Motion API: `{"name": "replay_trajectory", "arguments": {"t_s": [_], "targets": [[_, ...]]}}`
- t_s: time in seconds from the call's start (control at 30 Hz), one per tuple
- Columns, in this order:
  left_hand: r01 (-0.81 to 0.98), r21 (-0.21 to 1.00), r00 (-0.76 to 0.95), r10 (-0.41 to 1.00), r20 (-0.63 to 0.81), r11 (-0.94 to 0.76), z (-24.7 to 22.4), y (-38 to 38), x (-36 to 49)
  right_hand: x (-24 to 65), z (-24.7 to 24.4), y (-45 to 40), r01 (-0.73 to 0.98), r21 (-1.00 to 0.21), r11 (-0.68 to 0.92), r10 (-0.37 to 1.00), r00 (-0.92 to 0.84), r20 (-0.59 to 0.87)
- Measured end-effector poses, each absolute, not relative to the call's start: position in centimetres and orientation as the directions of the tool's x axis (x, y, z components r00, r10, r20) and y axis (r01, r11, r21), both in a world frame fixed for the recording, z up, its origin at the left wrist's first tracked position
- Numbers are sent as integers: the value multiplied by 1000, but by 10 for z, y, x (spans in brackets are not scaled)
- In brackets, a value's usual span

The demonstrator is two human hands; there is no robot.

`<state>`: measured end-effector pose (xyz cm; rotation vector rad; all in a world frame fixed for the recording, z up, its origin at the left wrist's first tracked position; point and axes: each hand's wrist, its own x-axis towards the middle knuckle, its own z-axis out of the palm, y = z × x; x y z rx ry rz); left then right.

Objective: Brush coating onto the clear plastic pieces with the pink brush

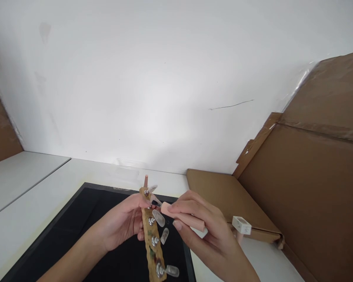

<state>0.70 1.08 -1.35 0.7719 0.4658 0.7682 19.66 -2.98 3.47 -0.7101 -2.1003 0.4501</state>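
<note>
My left hand (122, 217) is closed around the upper part of a narrow tan strip (148, 246), held tilted over the black mat. Several silver holders (155, 241) stick out from the strip, with clear false nail tips (158, 218) on them. Between the fingers of my right hand (207, 229) is a nail polish brush with a pink handle (184, 217). Its bristle end meets or nearly meets a nail tip (154, 199) near the strip's upper end, beside my left thumb. A small pink piece (146, 181) shows behind the strip's top.
Under my hands lies a black mat (85, 211) on a white table (38, 192). A flat cardboard box (214, 186) is at the back right, with a white-topped object (241, 225) in front of it. Cardboard (320, 176) walls the right side, and a white wall (135, 86) stands behind.
</note>
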Motion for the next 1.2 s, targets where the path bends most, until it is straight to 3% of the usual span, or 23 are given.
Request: {"name": "replay_trajectory", "arguments": {"t_s": [0.9,1.2], "targets": [[-474,701,658,744,-121,533,-16,12,4,197,38,-31,391,-484,783,621,-450,642],[-468,731,650,754,-94,496,-14,11,4,199,36,-33,425,-486,764,642,-422,640]]}}
